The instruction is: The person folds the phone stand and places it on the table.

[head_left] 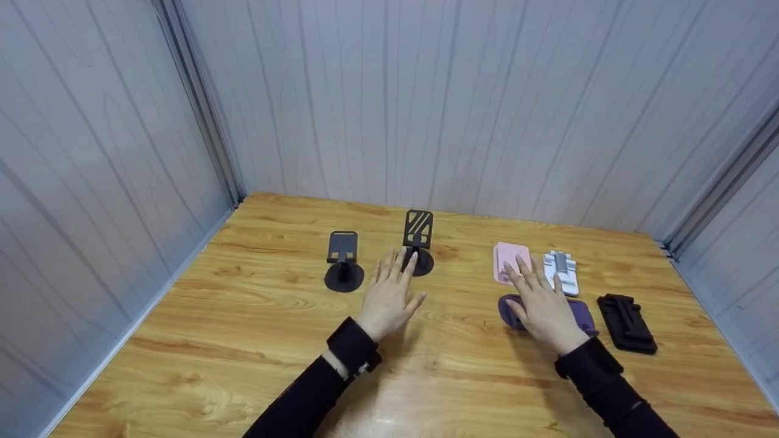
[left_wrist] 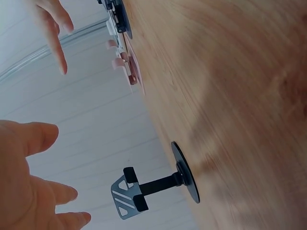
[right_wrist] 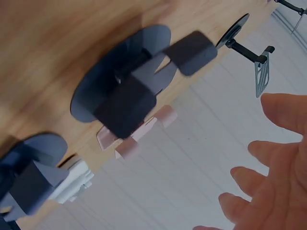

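Note:
My left hand (head_left: 388, 298) hovers with its fingers spread, holding nothing. Just beyond its fingertips stands a black phone stand (head_left: 418, 228) with a slotted plate and round base; in the left wrist view the stand (left_wrist: 160, 184) is apart from the fingers. Left of that hand is a second black phone stand (head_left: 342, 246), also unfolded upright. Over the folded stands at the right, my right hand (head_left: 546, 310) is spread and holds nothing. It partly hides a purple phone stand (head_left: 583, 314) and overlaps a pink phone stand (head_left: 504, 261).
A white phone stand (head_left: 569, 283) lies beside the pink one. Farther right lies a black folded phone stand (head_left: 628, 323). The wood-grain table (head_left: 243, 340) is enclosed by pale panel walls (head_left: 414, 109) at the back and both sides.

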Available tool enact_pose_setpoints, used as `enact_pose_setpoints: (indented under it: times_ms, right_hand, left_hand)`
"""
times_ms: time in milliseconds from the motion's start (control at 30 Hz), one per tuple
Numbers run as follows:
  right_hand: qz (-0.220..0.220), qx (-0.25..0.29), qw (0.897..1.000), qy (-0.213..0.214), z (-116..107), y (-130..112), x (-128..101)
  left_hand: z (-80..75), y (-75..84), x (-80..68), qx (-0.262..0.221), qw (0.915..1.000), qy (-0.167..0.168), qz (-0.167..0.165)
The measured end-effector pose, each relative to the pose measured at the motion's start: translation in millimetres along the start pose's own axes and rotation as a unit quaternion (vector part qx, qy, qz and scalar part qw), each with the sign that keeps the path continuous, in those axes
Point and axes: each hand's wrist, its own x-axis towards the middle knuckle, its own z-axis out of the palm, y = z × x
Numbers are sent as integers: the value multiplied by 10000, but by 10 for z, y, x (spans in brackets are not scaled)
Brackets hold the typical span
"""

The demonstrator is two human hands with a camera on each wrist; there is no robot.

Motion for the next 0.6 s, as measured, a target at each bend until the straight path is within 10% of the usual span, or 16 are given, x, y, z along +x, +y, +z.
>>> enact_pose_setpoints:
  times_ms: [367,600]
  right_hand:
    - [-368,85,9989,264,76,-207,-205]
    - [-298,174,9992,224,90,-245,-250]
  left_hand:
    - [-47,-8,354,114,9992,-300,-240]
    - [-59,-55,612,-847,9941,-485,-475]
